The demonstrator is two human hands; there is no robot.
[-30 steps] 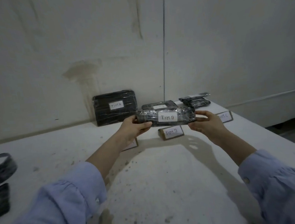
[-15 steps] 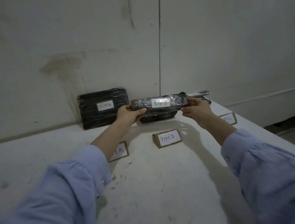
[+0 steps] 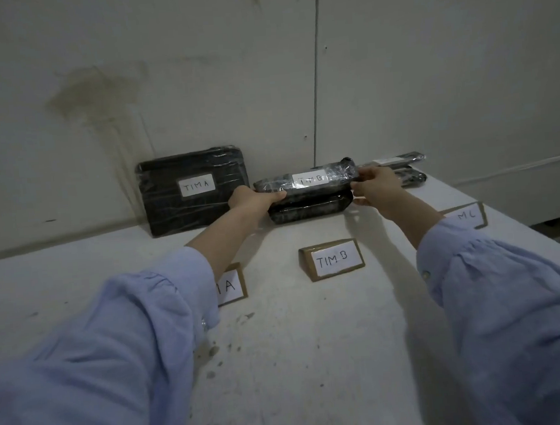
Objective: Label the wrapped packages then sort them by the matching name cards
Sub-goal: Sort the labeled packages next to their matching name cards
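Head view: left hand (image 3: 254, 200), right hand (image 3: 375, 184) tight around TIM B package (image 3: 340, 175); glare-blurred label (image 3: 310, 178).

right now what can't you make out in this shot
- Head view: leftmost name card, left sleeve covers all but "A".
- Head view: rightmost name card, right sleeve hides its first letters.
- Head view: lower package, top hidden under the held package.
- Head view: far-right packages, labels too small.

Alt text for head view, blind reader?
The left hand and right hand hold a black wrapped TIM B package by its ends, above a second package behind the TIM B card. A TIM A package leans on the wall, further left.
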